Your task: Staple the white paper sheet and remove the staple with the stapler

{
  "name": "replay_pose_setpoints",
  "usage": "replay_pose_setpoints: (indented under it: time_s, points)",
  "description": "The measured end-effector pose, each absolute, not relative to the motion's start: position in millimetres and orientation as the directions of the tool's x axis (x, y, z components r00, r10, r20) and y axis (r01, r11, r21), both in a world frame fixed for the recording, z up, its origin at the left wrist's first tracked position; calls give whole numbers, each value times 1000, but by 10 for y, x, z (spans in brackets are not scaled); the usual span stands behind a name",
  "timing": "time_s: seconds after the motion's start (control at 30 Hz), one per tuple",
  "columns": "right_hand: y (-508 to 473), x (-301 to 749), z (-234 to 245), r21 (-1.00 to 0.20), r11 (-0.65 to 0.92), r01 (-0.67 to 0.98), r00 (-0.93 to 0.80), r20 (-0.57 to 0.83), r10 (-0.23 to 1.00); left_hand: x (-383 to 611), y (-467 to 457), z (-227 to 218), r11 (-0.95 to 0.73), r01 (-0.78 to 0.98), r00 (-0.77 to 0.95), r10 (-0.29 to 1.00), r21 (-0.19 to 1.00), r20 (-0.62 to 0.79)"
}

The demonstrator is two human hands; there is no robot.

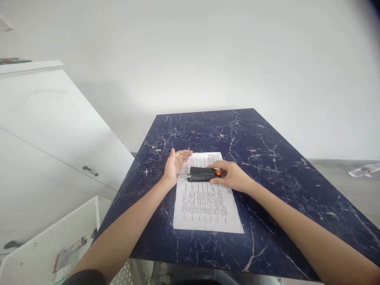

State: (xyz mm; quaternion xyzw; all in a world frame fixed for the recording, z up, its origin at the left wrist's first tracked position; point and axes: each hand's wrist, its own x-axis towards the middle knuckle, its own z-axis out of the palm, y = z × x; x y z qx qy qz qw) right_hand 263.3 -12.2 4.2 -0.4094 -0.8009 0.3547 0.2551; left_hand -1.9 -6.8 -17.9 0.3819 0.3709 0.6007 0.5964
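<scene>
A black stapler (pixel 202 174) with an orange patch lies across a printed sheet of paper (pixel 204 209). My right hand (pixel 233 176) grips its right end, fingers on the far side and thumb on the near side. From the stapler's left end a metal slide (pixel 182 175) sticks out. My left hand (pixel 175 166) is at the slide's tip, palm facing it and fingers stretched out; it seems to touch the slide. The paper lies flat on the dark blue marbled table (pixel 267 237). A small pale piece (pixel 158 150), too small to name, rests left of the paper.
White drawers (pixel 74 138) with dark handles stand to the left. Below them, a white perforated basket (pixel 89 209) holds packets and other items. A white wall (pixel 208 59) rises behind the table. On the floor at right lies a clear plastic bag (pixel 365 170).
</scene>
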Motion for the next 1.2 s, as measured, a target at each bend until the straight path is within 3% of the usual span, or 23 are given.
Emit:
replay_pose_setpoints:
  time_s: [0.1, 0.2, 0.3, 0.43, 0.67, 0.77, 0.9, 1.03, 1.13, 1.2]
  points:
    - [-187, 2518, -7, -611, 624, 488, -591, 295, 751, -13, -95, -158, -57, -443, -15, 998, 895, 56]
    - [-255, 2507, -13, -471, 717, 514, -542, 469, 697, -13, -133, -113, -82, -495, -20, 996, 865, 83]
    - [-317, 2587, 8, -266, 751, 605, -487, 623, 613, -2, -177, -73, 43, -586, 89, 996, 809, 12]
    - [-353, 2695, -3, -99, 699, 708, -477, 663, 577, 68, -224, -87, 235, -605, 271, 959, 761, -81]
    - [-366, 2721, -49, 7, 705, 709, -544, 641, 541, 138, -228, -232, 213, -565, 232, 968, 797, -94]
    - [-385, 2687, -18, -77, 668, 740, -454, 675, 581, 120, -208, -258, 205, -519, 226, 969, 830, -98]
    - [-330, 2654, 66, -365, 568, 738, -162, 721, 674, 100, -210, -227, 70, -424, 117, 993, 903, -22]
    - [-224, 2666, 86, -732, 392, 558, -56, 437, 897, 75, -281, -108, -232, -113, -217, 955, 966, 204]
    - [-214, 2631, 43, -849, 258, 461, -149, 212, 966, 48, -372, -4, -486, 278, -235, 802, 829, 549]
    - [-248, 2564, 8, -859, 240, 452, -231, 147, 962, 44, -433, 41, -652, 482, -72, 636, 585, 768]
